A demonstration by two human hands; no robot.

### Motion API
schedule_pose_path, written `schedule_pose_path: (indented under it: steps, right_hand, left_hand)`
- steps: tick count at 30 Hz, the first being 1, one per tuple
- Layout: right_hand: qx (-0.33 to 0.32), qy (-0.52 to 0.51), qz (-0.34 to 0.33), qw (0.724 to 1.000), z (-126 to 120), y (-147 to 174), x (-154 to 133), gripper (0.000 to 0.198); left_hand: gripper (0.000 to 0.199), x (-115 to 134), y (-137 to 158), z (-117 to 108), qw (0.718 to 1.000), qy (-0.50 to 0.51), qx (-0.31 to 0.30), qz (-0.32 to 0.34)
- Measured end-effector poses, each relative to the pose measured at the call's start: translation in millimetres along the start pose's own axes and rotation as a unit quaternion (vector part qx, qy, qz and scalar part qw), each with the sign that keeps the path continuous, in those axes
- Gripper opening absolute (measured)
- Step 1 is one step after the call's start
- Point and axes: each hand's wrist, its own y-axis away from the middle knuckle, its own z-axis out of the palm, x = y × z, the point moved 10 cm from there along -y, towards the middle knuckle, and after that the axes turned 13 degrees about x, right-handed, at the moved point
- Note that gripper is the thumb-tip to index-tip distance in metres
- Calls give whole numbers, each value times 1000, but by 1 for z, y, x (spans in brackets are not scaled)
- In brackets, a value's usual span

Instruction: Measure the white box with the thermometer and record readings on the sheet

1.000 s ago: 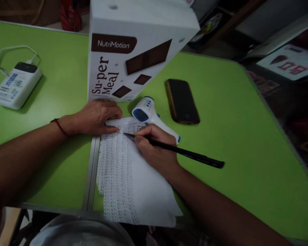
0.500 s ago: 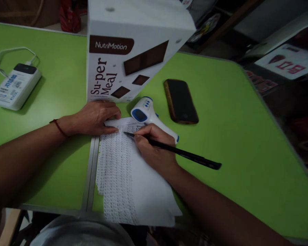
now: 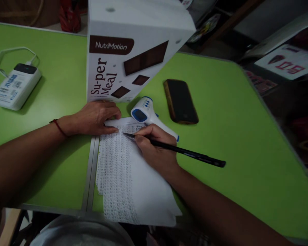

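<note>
The black pen point(image 3: 191, 154) has swung slightly, pinched in the right hand point(image 3: 159, 147); the left hand point(image 3: 96, 118), thumb apart, rests on papers point(image 3: 150, 193), their dense script illegible.

- A homelike room was suggested; an office could not be excluded.
- 1 green table point(image 3: 246, 119) was shared by marked papers point(image 3: 119, 171), 1 phone point(image 3: 181, 101) and 1 meal box point(image 3: 141, 27).
- Clutter point(image 3: 287, 63) was crowded beyond its edge.

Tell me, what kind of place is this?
Probably a writing spot in a home or small shop; I can't tell which. A green table holds papers with rows of writing, a phone and a big box marked "Meal".
</note>
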Motion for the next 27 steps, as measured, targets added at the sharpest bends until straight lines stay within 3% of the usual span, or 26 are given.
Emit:
schedule_pose_path:
  steps: [10, 20, 27]
  right_hand:
    - [-28, -12, -3, 1000, 7, 3, -2, 9]
    - [-19, -24, -35, 999, 5, 5, -8, 14]
    - [-7, -8, -14, 1000, 3, 2, -2, 11]
  left_hand:
    - [25, -1, 0, 1, 1000, -2, -1, 0]
    - [25, 0, -1, 0, 1000, -1, 5, 2]
    - [27, -1, -1, 1, 1000, 0, 0, 3]
